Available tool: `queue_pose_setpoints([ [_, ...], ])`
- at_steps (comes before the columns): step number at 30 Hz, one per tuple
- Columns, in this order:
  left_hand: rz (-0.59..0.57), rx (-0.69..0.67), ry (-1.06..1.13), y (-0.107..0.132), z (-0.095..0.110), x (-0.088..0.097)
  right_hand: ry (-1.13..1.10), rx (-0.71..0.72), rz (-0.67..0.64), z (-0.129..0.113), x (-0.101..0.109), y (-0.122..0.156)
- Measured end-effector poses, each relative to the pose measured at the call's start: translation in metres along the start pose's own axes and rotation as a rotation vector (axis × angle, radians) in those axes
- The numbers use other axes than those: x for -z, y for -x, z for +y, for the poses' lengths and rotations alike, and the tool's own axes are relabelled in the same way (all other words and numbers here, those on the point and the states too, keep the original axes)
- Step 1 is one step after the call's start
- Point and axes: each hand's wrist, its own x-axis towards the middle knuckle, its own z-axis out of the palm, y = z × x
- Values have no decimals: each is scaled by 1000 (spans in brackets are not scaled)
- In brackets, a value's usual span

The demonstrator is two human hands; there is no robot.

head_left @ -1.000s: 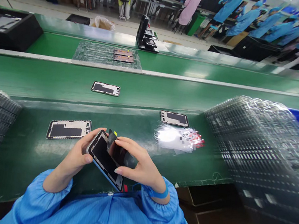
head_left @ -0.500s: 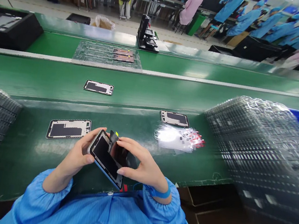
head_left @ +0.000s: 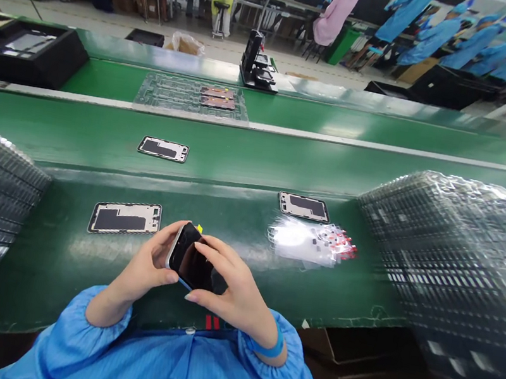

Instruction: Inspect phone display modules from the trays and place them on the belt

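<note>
Your left hand (head_left: pixel 147 269) grips phone (head_left: pixel 189 257) by left edge, fingers curled. Your right hand (head_left: pixel 236 292) closes on phone's right side, fingers over dark screen. Phone tilted, held above near edge of green bench (head_left: pixel 54 260). Bare frame (head_left: pixel 125 218) lies flat just left.

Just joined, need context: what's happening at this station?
A person in a blue smock holds a dark-screened phone over the green bench: the left hand grips its left edge, the right hand lies across the screen, a yellow tab sticking out on top. One phone frame lies to the left, another frame and a pile of clear films to the right; a third frame sits on the belt behind. Stacked clear trays flank both sides.
</note>
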Motion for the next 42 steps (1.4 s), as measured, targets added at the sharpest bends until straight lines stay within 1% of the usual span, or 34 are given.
queue_pose_setpoints([
  [7,-16,23,13,2,-1,-1,49,-2,-13,-1,0,4],
  [16,-28,17,32,3,-2,-1,65,3,-22,1,-3,7],
  [25,-39,-1,49,2,-1,-1,54,56,13,1,-5,7],
  [42,-58,-50,3,4,2,-3,105,95,44,0,-8,8],
])
